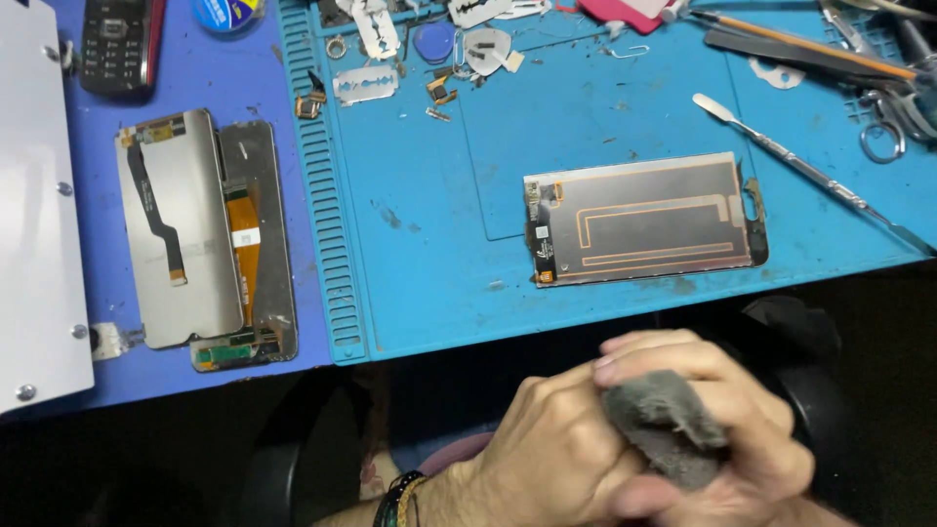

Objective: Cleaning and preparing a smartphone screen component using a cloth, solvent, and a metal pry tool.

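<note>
1. Blue work mat: ridged along its left edge and lying on the bench; every place below is given from it.
2. Grey cloth: bunched, held in front of the mat's near edge, off the mat and over the dark space below the bench.
3. Left hand: in front of the mat's near edge, fingers curled tight around the left side of the cloth; dark and beaded bracelets sit at its wrist.
4. Right hand: just right of the left hand and touching it, fingers folded over the top and right of the cloth, gripping it.
5. Phone screen panel: face down on the right half of the mat, near the front edge, with copper-coloured tracks on its grey back. No hand touches it.
6. Metal spatula tool: lying slantwise on the mat, right of the panel.
7. Two more screen panels: side by side and overlapping, off the mat's left edge, each with a flex ribbon.
8. Razor blades: at the far edge of the mat, among small loose parts.
9. Keypad phone: beyond the mat's far left corner.
10. White plate: left of the two panels, farthest from the mat.
11. Scissors: at the mat's far right.
</note>
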